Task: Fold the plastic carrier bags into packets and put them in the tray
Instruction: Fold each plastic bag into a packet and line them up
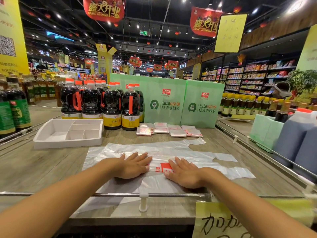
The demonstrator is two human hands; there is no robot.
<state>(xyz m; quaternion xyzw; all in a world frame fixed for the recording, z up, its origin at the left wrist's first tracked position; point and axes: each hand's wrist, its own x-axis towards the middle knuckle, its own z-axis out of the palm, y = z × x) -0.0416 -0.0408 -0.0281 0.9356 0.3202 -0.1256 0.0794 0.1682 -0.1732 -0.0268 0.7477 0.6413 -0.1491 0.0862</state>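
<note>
Two hands are laid palm-down on a plastic carrier bag [197, 157], which is spread flat on the wooden table [42, 165] near the front rail [111, 194].

- The left hand [133, 166] is pressed on the bag's folded middle strip, with fingers straight and slightly fanned.
- The right hand [184, 174] is pressed just beside it, with fingers straight and close together, laid partly over the red print [164, 166] (too covered to be read).
- Nothing is gripped or pinched by either hand.
- The bag is laid lengthwise, left to right, with handle strips seen at its right end. More translucent film is seen behind it; whether that is a separate bag cannot be told.
- The white tray [68, 144] is set at the back left of the bag, apart from it. It is divided into one large compartment and several small ones.
- Several folded packets [169, 130] are lined up on the table behind the bag, right of the tray.
- Soy sauce bottles [111, 107] and green boxes [183, 103] are stood behind the packets.
</note>
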